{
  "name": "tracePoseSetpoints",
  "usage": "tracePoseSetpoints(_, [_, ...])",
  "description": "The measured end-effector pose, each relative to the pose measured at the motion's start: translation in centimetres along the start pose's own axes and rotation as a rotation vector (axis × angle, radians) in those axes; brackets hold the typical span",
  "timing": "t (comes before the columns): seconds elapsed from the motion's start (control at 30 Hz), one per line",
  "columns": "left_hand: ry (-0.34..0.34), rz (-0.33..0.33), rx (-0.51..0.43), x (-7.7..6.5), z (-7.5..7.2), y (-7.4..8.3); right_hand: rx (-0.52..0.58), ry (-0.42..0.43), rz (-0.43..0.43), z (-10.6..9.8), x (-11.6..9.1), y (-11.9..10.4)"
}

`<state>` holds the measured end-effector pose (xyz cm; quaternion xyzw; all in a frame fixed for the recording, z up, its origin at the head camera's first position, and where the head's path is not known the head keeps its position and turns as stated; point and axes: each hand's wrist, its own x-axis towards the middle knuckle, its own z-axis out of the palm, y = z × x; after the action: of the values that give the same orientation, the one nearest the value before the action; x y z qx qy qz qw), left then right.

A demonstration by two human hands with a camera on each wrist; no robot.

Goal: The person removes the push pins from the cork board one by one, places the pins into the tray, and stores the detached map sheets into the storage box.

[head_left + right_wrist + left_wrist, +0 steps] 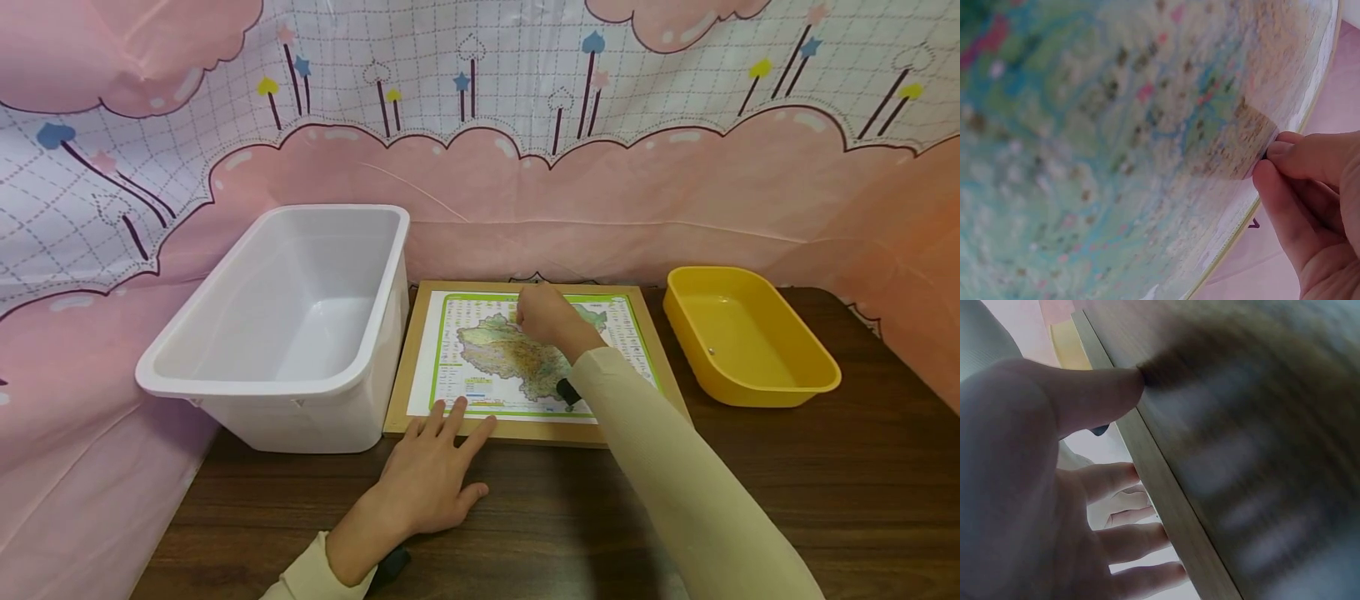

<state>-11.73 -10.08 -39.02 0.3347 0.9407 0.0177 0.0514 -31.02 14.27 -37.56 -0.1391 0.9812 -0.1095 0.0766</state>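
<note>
A printed relief map point(495, 354) lies in a light wooden frame point(411, 379) on the dark table. My left hand point(427, 479) is spread flat, its fingertips on the frame's front edge; in the left wrist view its fingers point(1132, 540) touch the wooden rim point(1160, 481) from above. My right hand point(547, 317) is over the map's upper middle. The right wrist view shows its thumb and forefinger point(1282, 212) pinching the edge of a thin, brownish map-printed piece point(1235, 147) against the map. How far that piece reaches is hard to tell.
A deep white tub point(360, 392) stands left of the frame, close beside it. To the right is a yellow tray point(780, 392) with a tiny shiny spot inside. A pink patterned cloth point(465, 192) hangs behind the dark wooden table point(525, 533).
</note>
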Motion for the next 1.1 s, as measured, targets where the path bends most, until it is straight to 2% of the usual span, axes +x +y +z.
tracePoseSetpoints(0.37, [-0.013,0.044,-0.018,-1.8,-0.4,-0.7,0.011,-0.020,0.041,0.0,-1.8,-1.2])
tracePoseSetpoints(0.5, [-0.019,0.060,-0.024,-2.6,-0.7,-1.0,0.043,-0.011,0.045,-0.6,-2.7,-1.5])
tracePoseSetpoints(0.6, [-0.026,0.069,-0.031,-3.2,-0.9,-1.3,0.025,0.016,0.034,-1.4,-3.5,-1.8])
tracePoseSetpoints(0.77, [-0.032,0.070,-0.047,-3.1,-0.9,-1.3,-0.051,0.068,-0.009,-3.4,-3.8,-1.6])
tracePoseSetpoints(0.87, [-0.036,0.068,-0.055,-3.1,-1.0,-1.3,-0.049,0.103,-0.013,-4.4,-4.0,-1.6])
tracePoseSetpoints(1.1, [-0.031,0.072,-0.060,-3.0,-0.9,-1.3,0.048,0.136,0.033,-5.9,-4.8,-1.8])
